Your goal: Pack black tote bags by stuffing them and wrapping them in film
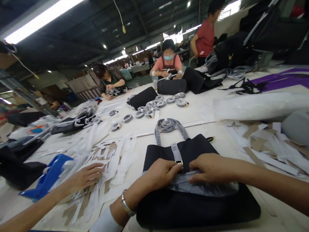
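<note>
A black handbag (197, 210) lies on the table before me, its plastic-wrapped handle (218, 189) folded over the front. My left hand (161, 172), with a silver bracelet at the wrist, is closed at the bag's strap, thumb and finger by the gold buckle (179, 163). The wrapped part of that strap (177, 153) rises above the buckle. My right hand (212, 168) comes from the right, its fingers curled onto the wrapped handle; some fingertips are hidden. Behind the bag a second wrapped handle (157, 134) stands up beside a coiled wrapped strap (167, 123).
A co-worker's hand (86, 178) reaches over paper strips (113, 155) on the left, near a blue plastic holder (47, 179). More scraps (271, 144) lie at right. Coiled straps (151, 105) and black bags (172, 86) fill the far table, where people (167, 63) work.
</note>
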Available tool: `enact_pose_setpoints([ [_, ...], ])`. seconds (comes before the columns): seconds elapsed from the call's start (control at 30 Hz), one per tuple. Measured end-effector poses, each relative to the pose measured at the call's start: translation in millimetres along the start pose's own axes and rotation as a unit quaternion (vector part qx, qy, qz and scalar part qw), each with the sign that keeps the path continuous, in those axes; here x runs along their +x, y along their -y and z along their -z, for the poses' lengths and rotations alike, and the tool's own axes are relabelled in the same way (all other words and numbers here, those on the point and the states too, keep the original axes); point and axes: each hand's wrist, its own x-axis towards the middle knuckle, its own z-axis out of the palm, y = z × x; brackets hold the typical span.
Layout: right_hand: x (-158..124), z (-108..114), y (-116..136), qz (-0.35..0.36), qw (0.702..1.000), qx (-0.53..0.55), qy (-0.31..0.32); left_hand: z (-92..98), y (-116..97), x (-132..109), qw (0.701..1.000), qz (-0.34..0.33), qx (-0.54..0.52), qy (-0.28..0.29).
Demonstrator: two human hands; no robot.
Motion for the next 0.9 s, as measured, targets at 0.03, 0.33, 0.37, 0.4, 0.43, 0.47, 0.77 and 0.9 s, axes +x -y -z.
enact_pose_setpoints([
  [0.03,0.5,3.1,1.3,0.001,1.0,0.011,0.022,0.2,1.0,0.7,1.0,0.003,-0.007,0.003],
  [0.33,-3.7,5.2,10.9,-0.006,1.0,0.004,0.023,1.7,4.6,-2.9,0.999,-0.041,-0.001,0.023],
  [0.37,-6.2,5.7,12.3,0.001,1.0,-0.005,0.009,2.0,4.8,-3.4,0.999,-0.041,0.0,0.024],
  [0.4,-9.0,6.8,13.6,0.012,1.0,-0.011,-0.007,2.3,5.3,-3.4,0.999,-0.036,0.004,0.026],
  [0.43,-11.8,8.2,14.5,0.026,0.999,-0.012,-0.021,2.8,5.9,-2.8,0.999,-0.027,0.008,0.03],
  [0.47,-14.3,9.8,14.9,0.041,0.999,-0.007,-0.031,3.5,6.9,-1.7,0.999,-0.017,0.009,0.036],
  [0.77,-1.9,13.6,-13.5,0.072,0.991,0.04,-0.109,11.9,19.6,10.9,0.996,0.011,-0.045,0.082],
  [0.9,-9.2,4.2,-23.6,0.074,0.987,0.025,-0.141,3.4,25.0,4.9,0.996,-0.016,-0.083,0.036],
])
